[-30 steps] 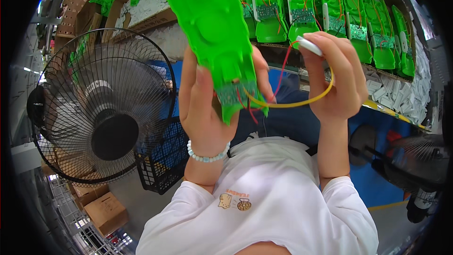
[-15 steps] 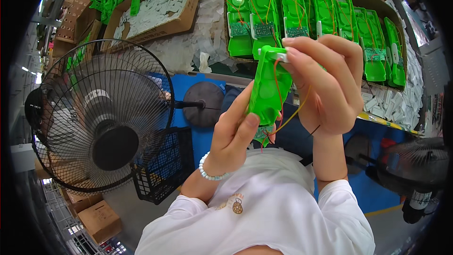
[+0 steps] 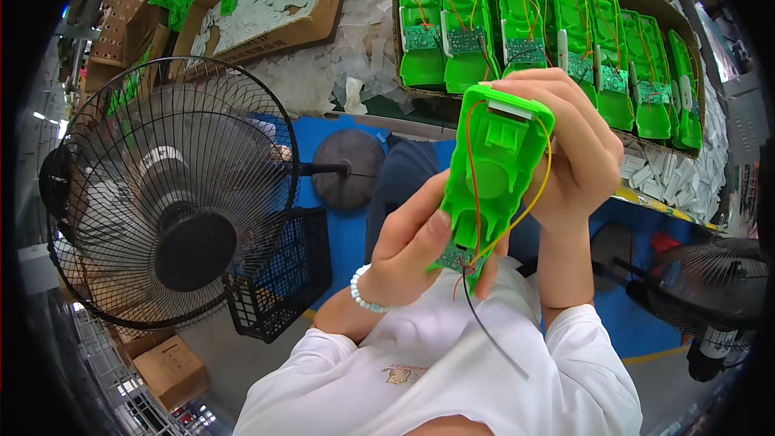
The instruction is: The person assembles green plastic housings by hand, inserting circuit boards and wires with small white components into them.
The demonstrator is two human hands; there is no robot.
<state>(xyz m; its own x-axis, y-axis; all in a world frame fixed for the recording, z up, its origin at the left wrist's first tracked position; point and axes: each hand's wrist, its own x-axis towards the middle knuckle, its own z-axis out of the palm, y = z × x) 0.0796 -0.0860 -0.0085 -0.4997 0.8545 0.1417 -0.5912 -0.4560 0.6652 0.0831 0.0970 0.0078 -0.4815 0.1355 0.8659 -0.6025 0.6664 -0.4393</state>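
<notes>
A bright green moulded plastic housing shell (image 3: 494,173) is held up in front of the chest, its hollow inner side turned toward the camera. Its lower end is pinched by the left hand (image 3: 412,250), thumb pressed on the shell's edge and fingers closed behind it, with a white bead bracelet (image 3: 363,299) worn at the wrist. The upper end is clamped by the right hand (image 3: 569,141), whose fingers curl over the top where a small white insert (image 3: 508,107) sits in the rim. Thin red and yellow wires (image 3: 529,202) are looped from the top of the shell down to a small green circuit board (image 3: 456,258) at its lower end — a black wire (image 3: 484,327) hangs loose below it.

Behind the hands, a row of similar green shells with boards and wires (image 3: 557,32) is laid out on the table. To the left, a black wire-cage floor fan (image 3: 169,194) is seen, a black plastic crate (image 3: 282,282) just beside it — and brown cardboard boxes of white parts (image 3: 266,8) above.
</notes>
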